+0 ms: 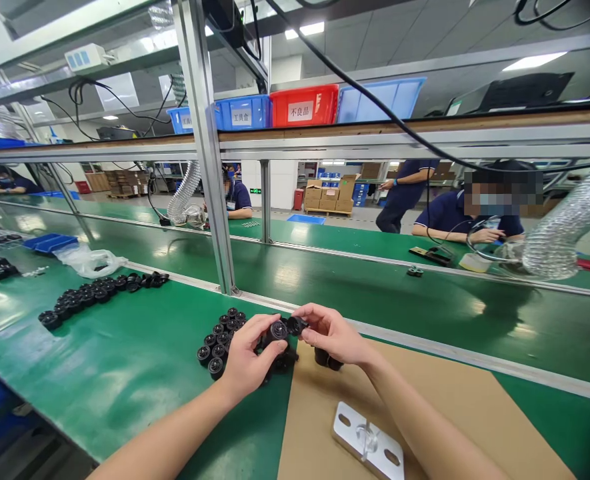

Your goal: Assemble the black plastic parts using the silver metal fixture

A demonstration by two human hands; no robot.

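Metal posts and shelving rise over our green worktop point(139, 380), with a red bin point(305, 107) on the shelf above and a co-worker point(445, 213) bent over small work on the far side. Near the middle of our side, our left grip point(247, 357) is clamped on a round black part point(278, 330), thumb below and fingers above, its ringed end turned towards us. Our right grip point(335, 339) pinches a small black part point(296, 325) between thumb and fingertips, just beside the first; whether the two pieces touch, we cannot tell.

Both pieces are held up near a cluster of black parts point(219, 350) standing close together on the green surface, partly hidden by our left hand. A couple more dark pieces point(323, 358) sit under our right hand on a cardboard sheet point(439, 407), and a metal block point(368, 440) lies nearer us by the right forearm.

As we judge it, the small part is the likelier to slip, since only fingertips hold it; dropped, it could be lost among similar black pieces. A low left wrist could knock over the nearest of the cluster. If we tilted the two ends out of line while pressing them together, an edge might be scuffed.
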